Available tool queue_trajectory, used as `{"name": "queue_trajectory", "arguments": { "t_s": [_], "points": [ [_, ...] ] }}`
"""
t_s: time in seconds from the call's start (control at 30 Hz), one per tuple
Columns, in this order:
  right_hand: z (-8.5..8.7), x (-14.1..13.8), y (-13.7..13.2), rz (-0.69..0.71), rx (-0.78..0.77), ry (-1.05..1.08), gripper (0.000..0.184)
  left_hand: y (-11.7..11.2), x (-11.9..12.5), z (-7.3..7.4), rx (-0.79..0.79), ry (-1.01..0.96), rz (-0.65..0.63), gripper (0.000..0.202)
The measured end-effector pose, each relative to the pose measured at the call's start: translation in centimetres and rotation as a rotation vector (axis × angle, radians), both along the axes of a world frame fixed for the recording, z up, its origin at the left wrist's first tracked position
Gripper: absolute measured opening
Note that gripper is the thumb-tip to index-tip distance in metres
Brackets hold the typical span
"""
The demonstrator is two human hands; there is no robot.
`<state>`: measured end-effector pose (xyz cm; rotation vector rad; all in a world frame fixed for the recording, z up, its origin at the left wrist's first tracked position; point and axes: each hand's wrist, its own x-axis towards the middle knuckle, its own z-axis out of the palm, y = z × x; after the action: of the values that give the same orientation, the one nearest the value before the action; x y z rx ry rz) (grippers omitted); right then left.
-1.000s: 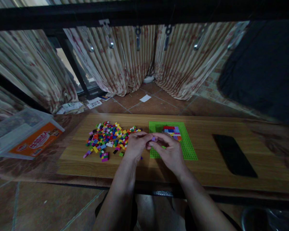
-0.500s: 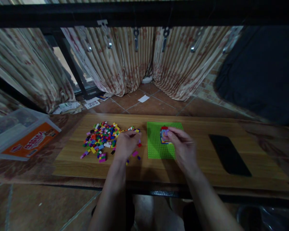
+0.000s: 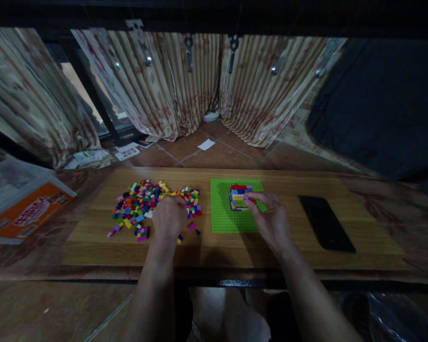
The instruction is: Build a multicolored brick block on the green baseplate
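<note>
L hand [image 3: 169, 218] shifted L over brick pile [image 3: 137, 202] | fingers hid, can't tell | R hand [image 3: 274, 219] pinching purple brick [image 3: 246, 198], part-hid

A wooden board [image 3: 96, 249] carries bricks [image 3: 138, 205], a baseplate [image 3: 223, 221] and a phone [image 3: 326, 223].

Brick pile [image 3: 141, 200] left of baseplate [image 3: 223, 221]

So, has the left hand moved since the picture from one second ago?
Yes. Judged against the green baseplate, the left hand has moved left, away from its left edge and toward the loose brick pile.
</note>
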<state>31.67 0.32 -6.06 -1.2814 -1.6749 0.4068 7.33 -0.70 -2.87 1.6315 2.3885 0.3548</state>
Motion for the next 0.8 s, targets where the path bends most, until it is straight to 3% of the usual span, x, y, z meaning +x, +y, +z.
{"name": "queue_trajectory", "arguments": {
  "t_s": [0.2,0.4,0.57,0.8],
  "points": [
    [-0.5,-0.5,0.1,0.033,0.038,-0.117,0.017,0.5,1.3,-0.1,0.105,-0.072,0.007,0.028],
    [-1.4,-0.8,0.6,0.043,0.070,-0.145,0.017,0.6,6.3,-1.3,0.208,-0.463,-0.273,0.023],
    [-1.9,-0.3,0.8,-0.009,0.041,-0.087,0.019,0.0,9.0,-1.7,0.203,-0.497,-0.315,0.020],
    [-1.9,-0.5,0.7,0.006,0.018,-0.011,0.014,-0.1,9.3,-1.7,0.202,-0.513,-0.332,0.022]
  ]
}}
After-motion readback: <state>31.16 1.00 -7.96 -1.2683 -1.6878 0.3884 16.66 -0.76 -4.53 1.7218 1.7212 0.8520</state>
